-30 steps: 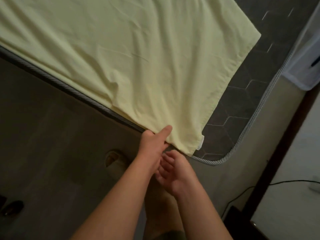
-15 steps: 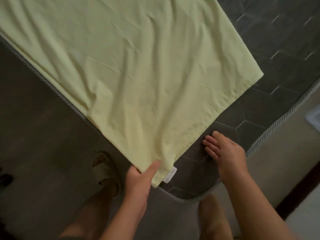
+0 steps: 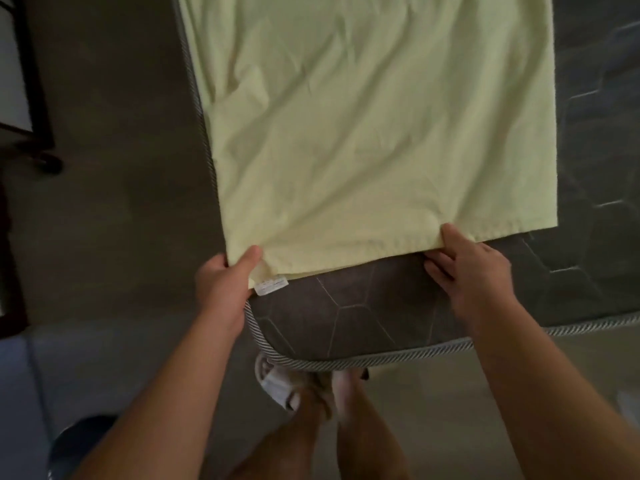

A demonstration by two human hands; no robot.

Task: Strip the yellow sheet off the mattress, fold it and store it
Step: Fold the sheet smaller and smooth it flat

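At the mattress foot, left hand and right hand each pinch the yellow sheet hem; folding likely needs an even lift.

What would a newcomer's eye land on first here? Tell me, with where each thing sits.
First the yellow sheet, lying wrinkled over the upper middle of the dark mattress, whose near corner is bare. Next the two hands at the sheet's near edge: the left hand pinches its near left corner, just above a small white tag, and the right hand grips the hem further right. Below the mattress corner, bare feet and a pale sandal stand on the floor.
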